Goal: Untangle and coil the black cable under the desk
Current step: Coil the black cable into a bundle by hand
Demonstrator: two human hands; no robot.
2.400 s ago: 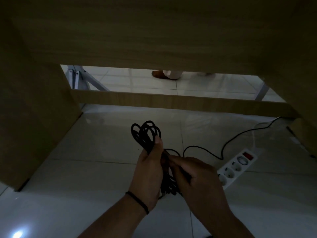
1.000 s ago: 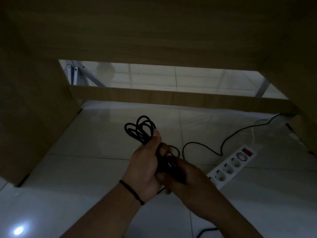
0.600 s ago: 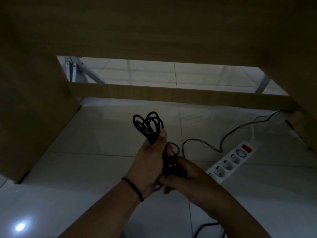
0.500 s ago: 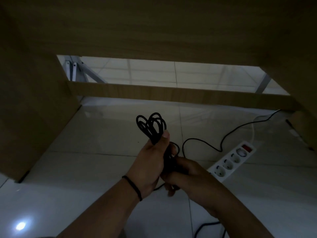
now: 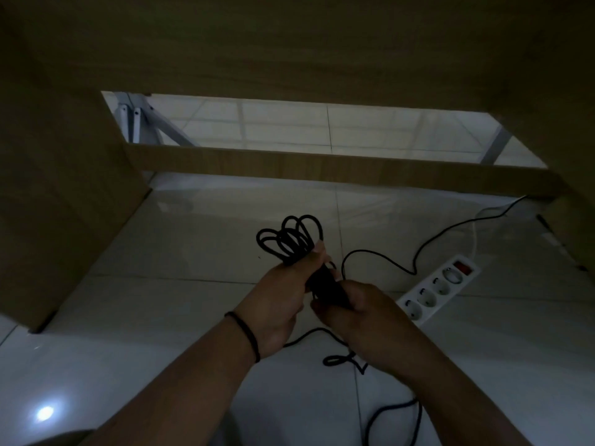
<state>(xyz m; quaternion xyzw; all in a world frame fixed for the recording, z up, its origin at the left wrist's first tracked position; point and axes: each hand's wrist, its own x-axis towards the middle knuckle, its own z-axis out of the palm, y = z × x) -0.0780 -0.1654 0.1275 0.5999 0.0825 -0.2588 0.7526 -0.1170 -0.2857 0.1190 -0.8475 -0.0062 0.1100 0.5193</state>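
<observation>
Nearest to the camera, a loose tail of the black cable (image 5: 399,413) is seen lying on the tiled floor (image 5: 161,317) below the wrists, with 1 small twist in it. The cable is judged to be light, thin and soft, so it can spring open or slip if the bundle is not kept pinched at its middle. The left hand (image 5: 283,297) is closed around this middle, the thumb pressed on top, and several loops stand out above the fist. The right hand (image 5: 360,313) is curled around the lower part of the same bundle. Further away, a free strand runs over the floor past a white power strip (image 5: 439,289), towards the far side under the bench (image 5: 289,43)
</observation>
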